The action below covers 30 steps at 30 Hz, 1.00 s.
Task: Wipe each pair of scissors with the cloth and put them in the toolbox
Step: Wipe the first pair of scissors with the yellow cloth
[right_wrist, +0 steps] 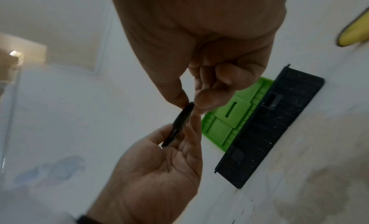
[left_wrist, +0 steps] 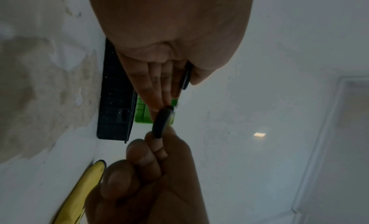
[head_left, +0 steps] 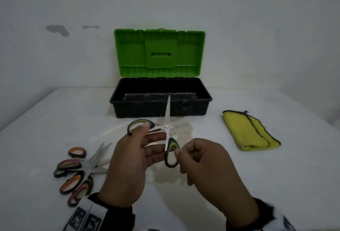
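From the head view I am seeing both hands raised over the white table [head_left: 276,184], sharing one pair of green-handled scissors [head_left: 166,127] spread wide apart; my left hand [head_left: 128,166] is pinching the far handle loop between thumb and extended fingers, and my right hand [head_left: 207,164] is pinching the near loop between thumb and forefinger, its other fingers curled; the wrist views are showing those pinches edge-on, but not the blades; one blade is pointing away toward the toolbox. Left of my left wrist, a heap of other scissors [head_left: 79,171] is lying on the table; the folded yellow cloth [head_left: 248,131] is lying well apart to the right, untouched; beyond the hands the black toolbox [head_left: 160,109] is standing with its green lid [head_left: 159,52] up.
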Tool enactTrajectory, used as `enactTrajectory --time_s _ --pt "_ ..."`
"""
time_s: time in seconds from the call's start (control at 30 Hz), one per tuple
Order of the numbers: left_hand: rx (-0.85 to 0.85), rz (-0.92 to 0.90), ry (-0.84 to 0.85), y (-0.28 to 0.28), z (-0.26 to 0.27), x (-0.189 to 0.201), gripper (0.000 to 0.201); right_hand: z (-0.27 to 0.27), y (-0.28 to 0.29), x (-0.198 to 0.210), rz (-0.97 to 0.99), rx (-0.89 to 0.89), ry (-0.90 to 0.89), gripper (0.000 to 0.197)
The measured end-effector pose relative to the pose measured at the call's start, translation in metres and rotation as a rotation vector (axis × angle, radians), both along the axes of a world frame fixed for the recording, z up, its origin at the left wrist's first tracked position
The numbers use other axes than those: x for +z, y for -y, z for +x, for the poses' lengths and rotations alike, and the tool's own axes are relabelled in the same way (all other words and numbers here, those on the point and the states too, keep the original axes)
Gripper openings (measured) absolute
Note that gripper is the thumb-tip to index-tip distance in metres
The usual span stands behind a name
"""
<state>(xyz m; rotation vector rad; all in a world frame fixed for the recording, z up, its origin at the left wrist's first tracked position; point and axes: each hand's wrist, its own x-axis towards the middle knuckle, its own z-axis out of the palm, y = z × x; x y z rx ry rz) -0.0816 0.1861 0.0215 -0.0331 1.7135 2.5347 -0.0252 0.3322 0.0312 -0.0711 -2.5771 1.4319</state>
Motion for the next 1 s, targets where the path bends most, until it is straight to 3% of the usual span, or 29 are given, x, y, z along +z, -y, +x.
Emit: enactTrajectory --time_s 0.07,0.17,0.37,0.53,0.7,0.87,1.0 --pt "-0.005 0.027 0.002 -0.01 -0.004 -0.003 0.026 0.002 -0.02 0.003 -0.115 0.014 0.067 0.028" --pt "-0.035 0.063 0.019 -0.024 -0.009 -0.007 0.025 -0.004 -0.068 0.002 -0.169 -0.133 0.08 0.036" --pt "-0.119 0.039 0.042 -0.048 -0.011 -0.013 0.028 -0.032 -0.182 -0.013 0.022 -0.401 0.186 0.053" --pt "-0.17 -0.013 0.064 -0.062 -0.013 -0.015 0.033 -0.049 -0.237 -0.031 0.218 -0.507 0.432 0.052" --pt "-0.173 -0.036 0.087 -0.075 -0.012 -0.016 0.033 -0.062 -0.247 -0.044 0.251 -0.442 0.619 0.033" --pt "-0.126 -0.008 0.079 -0.081 -0.012 -0.017 0.03 -0.069 -0.243 -0.043 0.29 -0.38 0.566 0.026" --pt "-0.109 0.037 0.08 -0.077 -0.018 -0.014 0.027 -0.068 -0.232 -0.034 0.097 -0.368 0.213 0.029"
